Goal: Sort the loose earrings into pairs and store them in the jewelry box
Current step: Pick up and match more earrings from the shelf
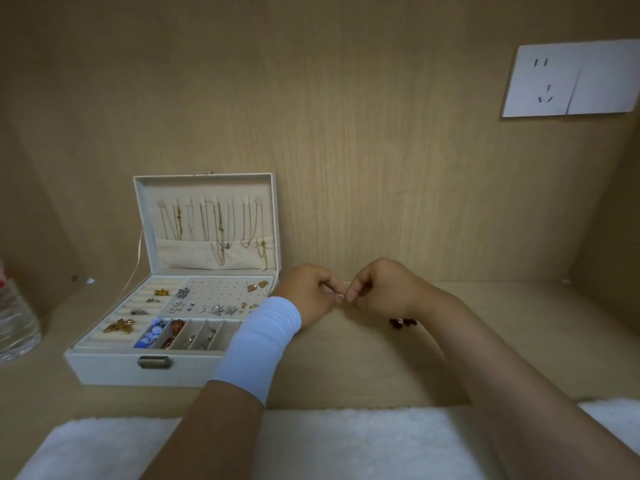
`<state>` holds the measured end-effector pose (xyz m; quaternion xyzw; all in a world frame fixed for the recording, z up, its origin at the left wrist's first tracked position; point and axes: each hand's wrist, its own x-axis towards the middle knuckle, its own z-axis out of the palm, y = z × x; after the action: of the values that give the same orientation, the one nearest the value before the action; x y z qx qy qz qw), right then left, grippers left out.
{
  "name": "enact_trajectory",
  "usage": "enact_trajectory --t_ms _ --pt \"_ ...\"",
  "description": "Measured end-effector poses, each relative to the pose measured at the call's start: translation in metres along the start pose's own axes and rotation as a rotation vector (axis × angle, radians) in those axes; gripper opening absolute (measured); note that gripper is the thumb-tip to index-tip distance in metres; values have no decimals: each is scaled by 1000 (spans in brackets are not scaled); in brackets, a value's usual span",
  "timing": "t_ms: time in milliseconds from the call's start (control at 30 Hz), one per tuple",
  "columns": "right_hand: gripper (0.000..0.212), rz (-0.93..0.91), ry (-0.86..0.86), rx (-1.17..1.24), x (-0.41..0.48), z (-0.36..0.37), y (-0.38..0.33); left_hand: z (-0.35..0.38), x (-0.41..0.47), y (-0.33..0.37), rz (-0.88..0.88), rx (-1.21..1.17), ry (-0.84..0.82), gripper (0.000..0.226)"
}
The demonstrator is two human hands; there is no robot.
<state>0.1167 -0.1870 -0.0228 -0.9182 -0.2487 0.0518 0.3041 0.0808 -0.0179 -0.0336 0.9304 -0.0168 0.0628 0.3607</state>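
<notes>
Wooden desk (346, 368): left hand (308, 296) and right hand (381, 289) pinch one earring (340, 296) (open jewelry box (114, 370) just left)

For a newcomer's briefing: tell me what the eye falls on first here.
First, the left hand and right hand meeting mid-frame, pinching a tiny earring between their fingertips. Next, the open white box at the left, with necklaces hanging in its raised lid. A white socket stands out on the wall, upper right.
</notes>
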Motion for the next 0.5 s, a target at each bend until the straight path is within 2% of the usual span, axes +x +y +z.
enact_trajectory --t_ms 100,300,500 --pt "15 -9 29 74 4 2 -1 -12 -6 -2 -8 -30 58 22" --pt "16 12 18 354 2 10 -19 -47 -30 -14 -24 -158 99 20" --pt "14 -30 75 380 4 26 -51 -88 -55 -45 -16 -179 186 10"
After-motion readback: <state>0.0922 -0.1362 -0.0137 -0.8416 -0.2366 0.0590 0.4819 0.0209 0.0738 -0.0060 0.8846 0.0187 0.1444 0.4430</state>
